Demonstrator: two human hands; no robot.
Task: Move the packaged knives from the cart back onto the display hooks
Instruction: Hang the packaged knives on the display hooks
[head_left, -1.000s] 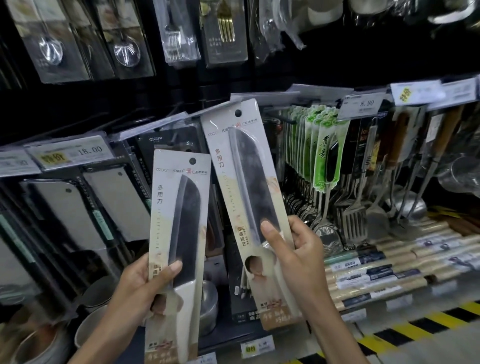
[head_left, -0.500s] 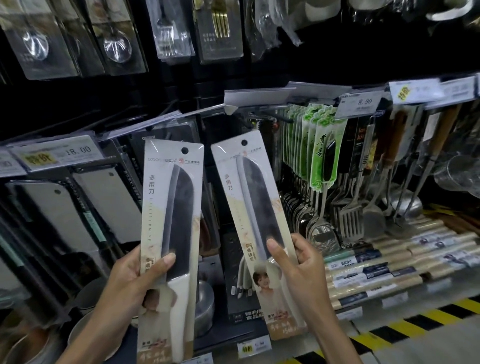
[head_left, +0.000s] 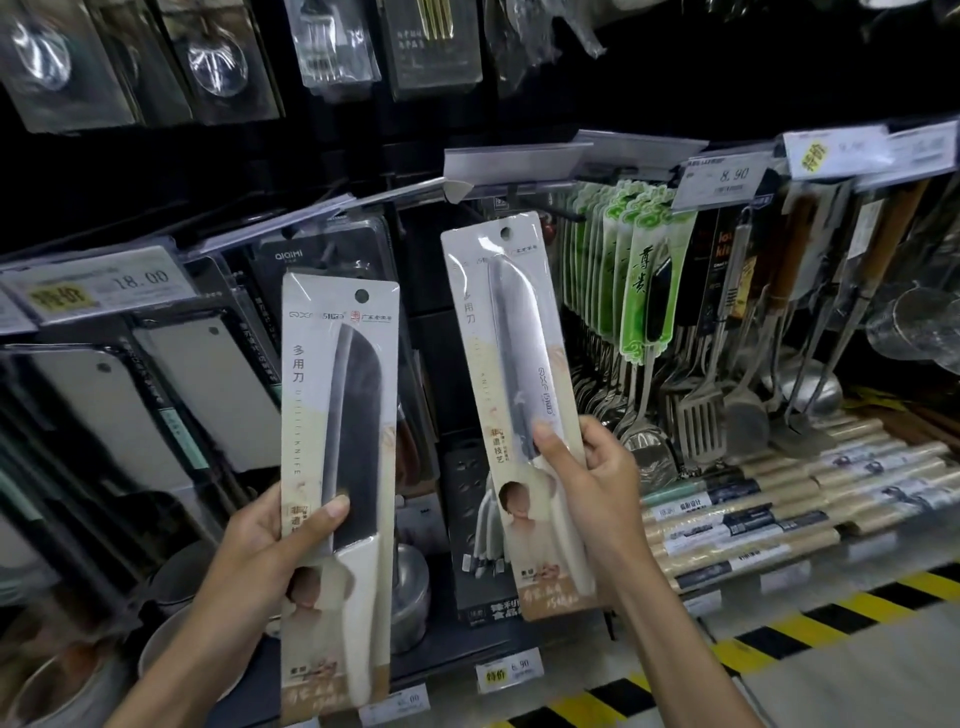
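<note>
Two packaged knives on cream backing cards are held up in front of the display wall. My left hand (head_left: 265, 551) grips the lower part of the left knife package (head_left: 337, 415), thumb across its front. My right hand (head_left: 587, 493) grips the right knife package (head_left: 514, 374), which leans slightly left with its hang hole near the top. A display hook (head_left: 563, 214) juts out just above and to the right of that hole, under a clear tag holder (head_left: 514, 161). The cart is out of view.
Packaged cleavers (head_left: 202, 395) hang at the left under an 18.00 price tag (head_left: 104, 286). Green-carded spoons (head_left: 639, 280), spatulas and ladles hang at the right. Boxed rolls (head_left: 779, 499) lie on the lower shelf. Yellow-black floor tape (head_left: 779, 629) runs along the bottom.
The right package dropped from its higher position and now sits lower with its hole just below the hook. The left package rose slightly. The view shifted up.
</note>
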